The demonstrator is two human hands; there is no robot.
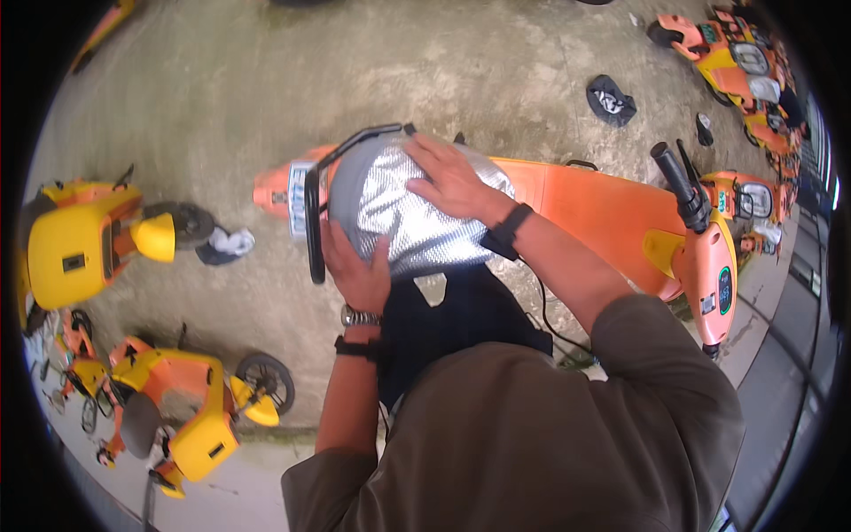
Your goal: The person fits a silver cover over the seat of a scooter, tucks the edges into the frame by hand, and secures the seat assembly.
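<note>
An orange scooter [603,222] stands crosswise before me. Its seat area bears a silver quilted cover [448,235] with a grey edge, beside a bent black rail [316,257]. My left hand [359,275] rests at the cover's left edge by the rail, thumb apart from the fingers; some fingertips are hard to make out. My right hand [443,182] lies over the upper part of the cover with fingers extended, near the rail's upper end. The scooter's handlebar [678,177] rises at the right.
Parked scooters stand at left [71,248], lower left [186,399] and upper right [727,75]. Dark crumpled items lie on the concrete at left [222,248] and upper right [610,102], with a smaller one [704,129] nearby. Metal bars [798,355] run along the right edge.
</note>
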